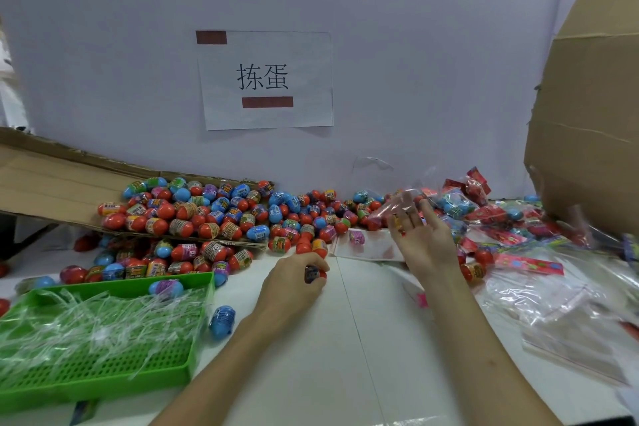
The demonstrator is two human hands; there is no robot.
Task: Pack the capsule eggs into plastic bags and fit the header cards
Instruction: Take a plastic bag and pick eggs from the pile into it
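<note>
Left hand (294,282) is down on the white table (345,356), fingers curled tight round a red capsule egg (315,275), with only the egg's labelled end peeping out at the fingertips. Right hand (427,240) is up, just to the right and a little beyond, fingers reaching upward with a clear plastic bag (403,202) held at their tips. That bag is motion-blurred, so exactly how the fingers pinch it is hard to read.

Straight beyond the left hand, nearly touching its knuckles, lies the big pile of eggs (207,214) in red, blue and purple, spilling over a flattened cardboard sheet (52,176). Left of that hand sits a green tray (193,349) full of clear plastic strips (96,325), with one purple and blue egg (166,287) at its far rim. A blue egg (223,320) lies on the table between the tray and the left wrist.

Right of the raised hand, packed bags (484,213) with red tops are heaped against the wall. A pink header card (529,264) lies near the right wrist, and a stack of empty bags (570,328) lies alongside the right forearm. A brown carton (594,114) leans in above them. A paper sign (266,79) is on the wall beyond both hands.
</note>
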